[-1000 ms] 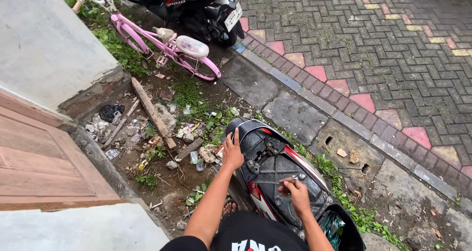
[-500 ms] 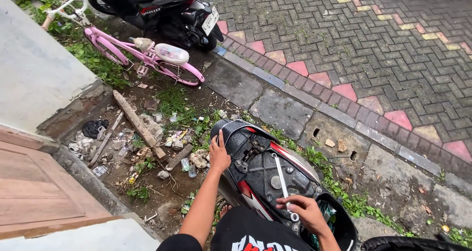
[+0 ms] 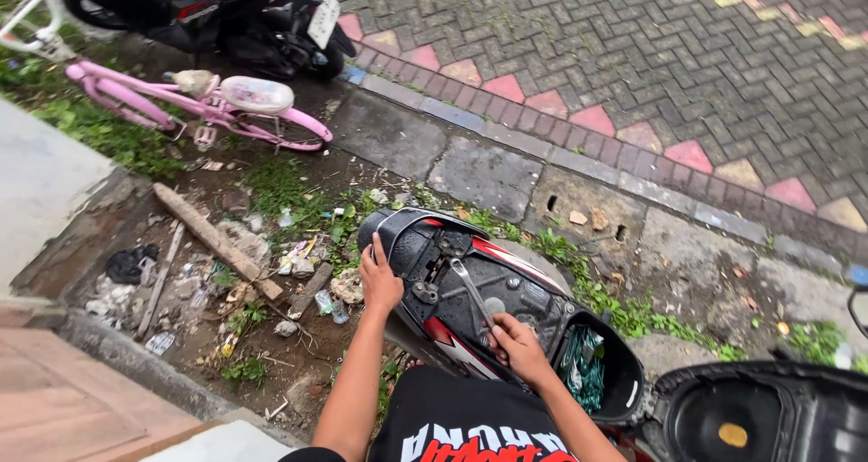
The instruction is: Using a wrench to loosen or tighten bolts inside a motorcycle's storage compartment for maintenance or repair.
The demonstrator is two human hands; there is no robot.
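A black, red and white scooter (image 3: 533,290) stands below me with its seat (image 3: 759,417) swung open at the lower right. My left hand (image 3: 380,283) rests on the left edge of the scooter's tail. My right hand (image 3: 517,346) is closed on the near end of a silver wrench (image 3: 470,292), which lies along the middle of the bare rear frame. Just right of that hand is the open storage well (image 3: 597,372) with something green inside.
A pink child's bicycle (image 3: 226,109) and a black motorbike (image 3: 235,10) stand at the upper left. A wooden plank (image 3: 212,238) and litter lie in the dirt left of the scooter. Concrete curb slabs (image 3: 488,177) and brick paving (image 3: 633,55) run behind.
The view has swung right and closer, bringing the open seat into sight. My left hand stays on the tail. My right hand has shifted slightly along the frame with the wrench.
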